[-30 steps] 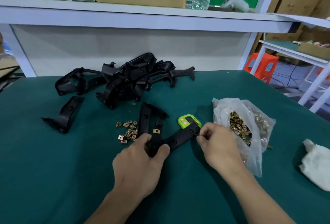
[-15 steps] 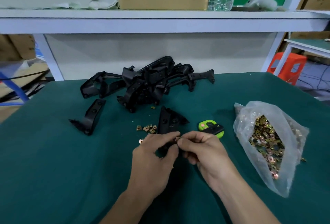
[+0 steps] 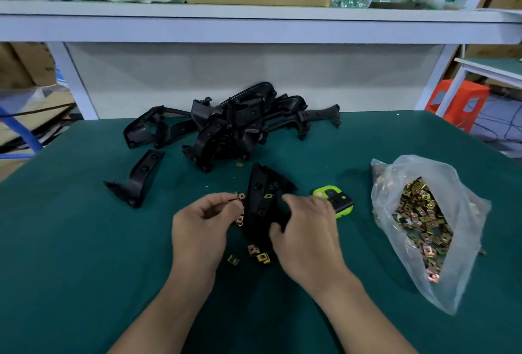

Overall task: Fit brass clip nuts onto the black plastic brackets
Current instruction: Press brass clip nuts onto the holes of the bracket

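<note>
The black bracket (image 3: 261,201) lies in the middle of the green tabletop (image 3: 84,240), its long side pointing away from the person, and one fitted nut (image 3: 268,196) already sits on its upper part. A second ago the left hand held this bracket and the right hand worked at its far end; now the two hands have changed roles. I judge that one fitting is finished and the next nut is being fetched, so this bracket probably has more places to fill.

The right hand (image 3: 306,229) covers the right side of the bracket, the thumb curled around its near end and gripping it, the other fingers (image 3: 292,200) bent over its edge. The left hand (image 3: 202,226), just left of the bracket, has curled fingers, and thumb and index finger seem to pinch a clip nut (image 3: 241,197) close to the bracket's left edge.

A few loose nuts (image 3: 258,253) lie just in front of the bracket. A green device (image 3: 336,201) is just right of it, the bag (image 3: 418,226) of nuts further right, and the pile of brackets (image 3: 231,124) behind it
</note>
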`<state>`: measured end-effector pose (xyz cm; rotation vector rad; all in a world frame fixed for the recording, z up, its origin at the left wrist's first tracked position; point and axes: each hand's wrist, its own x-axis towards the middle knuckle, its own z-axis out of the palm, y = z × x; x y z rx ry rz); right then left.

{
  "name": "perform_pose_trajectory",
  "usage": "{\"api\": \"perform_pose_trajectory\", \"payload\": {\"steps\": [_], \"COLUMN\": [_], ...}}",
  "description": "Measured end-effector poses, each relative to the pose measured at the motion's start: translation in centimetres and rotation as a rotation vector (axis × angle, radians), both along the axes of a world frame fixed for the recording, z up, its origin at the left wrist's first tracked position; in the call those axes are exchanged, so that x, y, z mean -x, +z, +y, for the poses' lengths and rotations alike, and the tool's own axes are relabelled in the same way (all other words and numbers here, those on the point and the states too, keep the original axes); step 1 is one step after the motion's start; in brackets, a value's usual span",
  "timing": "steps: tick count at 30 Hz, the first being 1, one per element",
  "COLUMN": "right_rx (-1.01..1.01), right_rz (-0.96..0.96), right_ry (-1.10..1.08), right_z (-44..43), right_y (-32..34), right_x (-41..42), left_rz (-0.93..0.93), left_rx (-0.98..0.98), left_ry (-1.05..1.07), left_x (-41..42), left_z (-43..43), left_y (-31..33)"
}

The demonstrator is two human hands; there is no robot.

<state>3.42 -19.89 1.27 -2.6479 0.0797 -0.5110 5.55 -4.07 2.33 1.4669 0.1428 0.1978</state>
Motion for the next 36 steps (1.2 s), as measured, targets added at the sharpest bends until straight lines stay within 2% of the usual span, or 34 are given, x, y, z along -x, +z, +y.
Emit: {"api": "perform_pose_trajectory", "payload": {"steps": [2,7,11,20,25,30,36], "right_rx": [0.007,-0.056,-0.068,-0.026,-0.085,0.031,-0.009], "right_rz": [0.044,0.022,0.009,-0.034,-0.066,-0.099,-0.069], "right_ry": [0.047,0.085,0.092,0.101,0.185,0.151,0.164], "right_z": [0.2,-0.3,-0.7,-1.4,-1.5,-1.8,-1.9], "right_y": [-0.4,-1.1,-0.6,0.6,0.9,0.8,0.3], "right_x": [-0.5,-0.1,0.5,1.7,2.3,1.9,1.9], "left_rz": [0.012,0.003,0.008,0.017,0.085,0.120,0.117], "left_rx": [0.020,-0.045,-0.007,-0.139,-0.095,-0.003,-0.049], "left_ry": [-0.022,-0.051,-0.076,-0.169,-0.271,-0.312,-0.382], "left_x": [-0.1,-0.1,-0.1,0.3,0.4,0.3,0.1], "left_z": [0.2,-0.2,-0.6,-0.1,0.2,0.8,0.9], "left_y": [-0.1,-0.4,-0.4,-0.6,-0.8,-0.7,-1.0]}}
